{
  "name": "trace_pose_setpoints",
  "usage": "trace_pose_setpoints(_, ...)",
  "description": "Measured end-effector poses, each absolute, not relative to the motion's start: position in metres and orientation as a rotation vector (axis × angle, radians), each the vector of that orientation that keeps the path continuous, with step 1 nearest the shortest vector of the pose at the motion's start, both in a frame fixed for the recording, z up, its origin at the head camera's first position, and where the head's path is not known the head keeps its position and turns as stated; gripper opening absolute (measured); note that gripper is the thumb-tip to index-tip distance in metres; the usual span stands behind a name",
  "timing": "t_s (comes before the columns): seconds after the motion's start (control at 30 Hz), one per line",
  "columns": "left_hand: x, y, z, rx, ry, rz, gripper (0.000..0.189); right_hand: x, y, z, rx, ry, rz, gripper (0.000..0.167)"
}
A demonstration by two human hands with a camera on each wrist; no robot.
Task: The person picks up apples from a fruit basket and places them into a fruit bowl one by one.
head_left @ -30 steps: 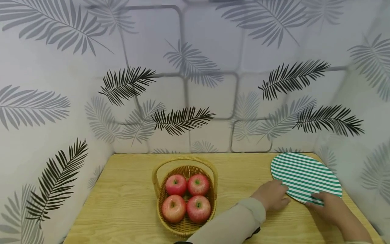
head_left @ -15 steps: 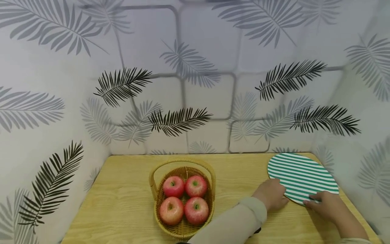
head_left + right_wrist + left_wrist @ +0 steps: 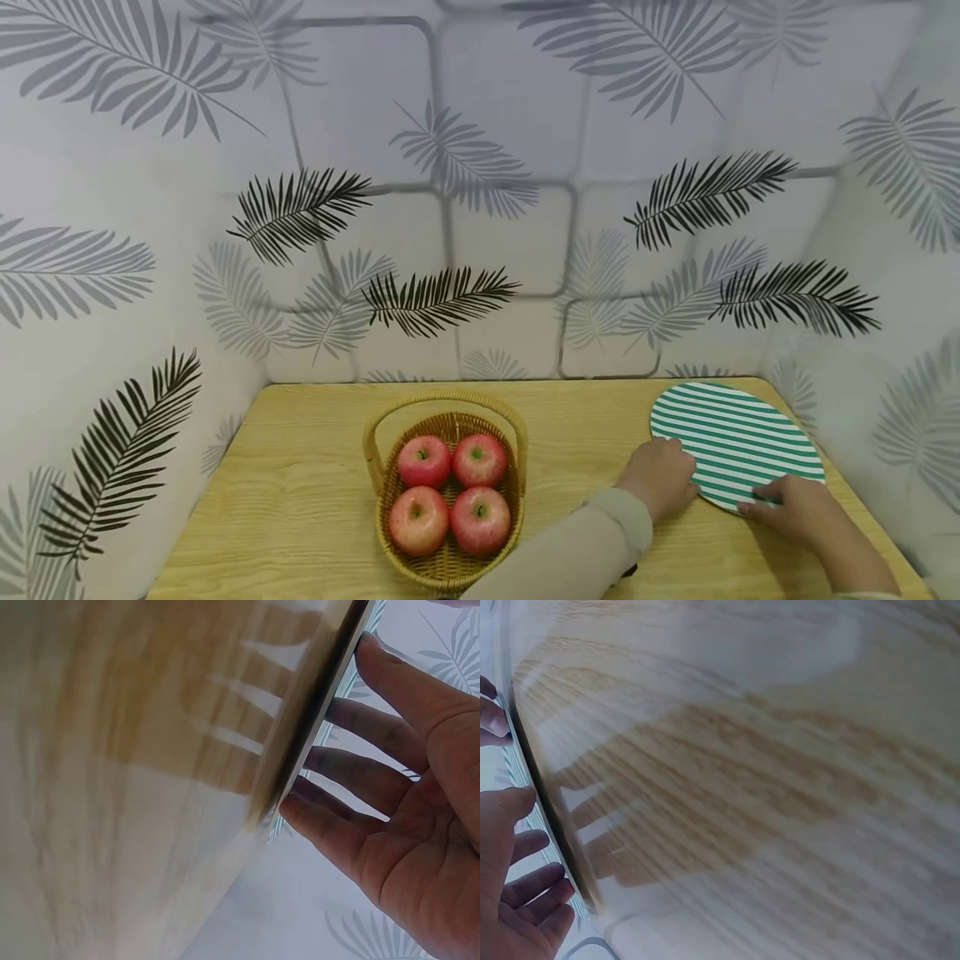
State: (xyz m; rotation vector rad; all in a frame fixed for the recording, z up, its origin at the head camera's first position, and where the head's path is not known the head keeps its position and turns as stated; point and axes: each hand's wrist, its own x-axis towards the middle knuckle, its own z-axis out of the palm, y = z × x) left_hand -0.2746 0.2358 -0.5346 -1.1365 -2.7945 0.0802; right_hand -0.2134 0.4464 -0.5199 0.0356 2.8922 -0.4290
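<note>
An oval placemat (image 3: 738,442) with green and white stripes lies at the right end of the wooden table. My left hand (image 3: 660,479) is at its near left edge, the thumb and fingertips on the rim. At the near right rim my right hand (image 3: 797,512) holds on, its index finger over the stripes and its thumb at the edge. Both wrist views show the placemat edge-on, a thin strip with a dark shadow line under it. There the left hand (image 3: 517,877) and right hand (image 3: 420,795) have bent fingers along that edge.
A wicker basket (image 3: 384,542) with a tall arched handle stands left of my left forearm, holding several red apples (image 3: 480,521). The wooden table (image 3: 285,483) meets leaf-patterned walls (image 3: 510,125) at the back and both sides.
The placemat has shifted slightly toward me and a little left, both hands moving with it. The whole head view has drifted slightly. The basket and apples keep their place on the table.
</note>
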Motion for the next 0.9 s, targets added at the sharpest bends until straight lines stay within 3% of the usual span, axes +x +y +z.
trace_pose_setpoints(0.9, -0.268, 0.226, -0.525, -1.253, -2.947, 0.002, 0.017, -0.206, 0.435, -0.522, 0.037, 2.863, -0.479, 0.066)
